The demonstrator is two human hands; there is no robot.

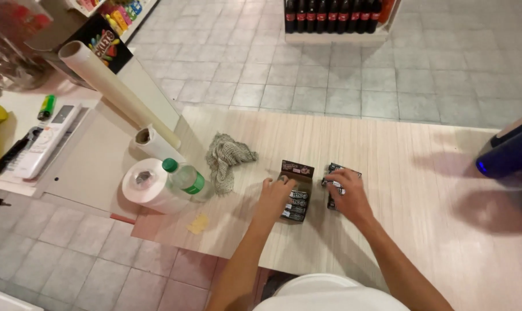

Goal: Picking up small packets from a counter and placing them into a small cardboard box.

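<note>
A small dark display box of candy bars is sitting at the centre of the frame on the pale wooden counter, and we are steadying it with the left hand, fingers curled against its left wall. Its flap lid is standing open at the far end, and the box is running lengthwise away from us toward the upper frame, the bars stacked crosswise inside. Just to its right, and slightly apart, we are pressing the right hand down over a loose pile of dark wrapped bars, fingers bent around them; we cannot tell whether they are truly gripped. We are judging the cardboard light and thin, easy to crush, so best taken by its two long side walls; the wrappers look glossy and likely slippery. At left of centre a crumpled grey cloth is lying near a green-capped plastic bottle and a white paper roll. A tiled floor is filling the upper frame.
</note>
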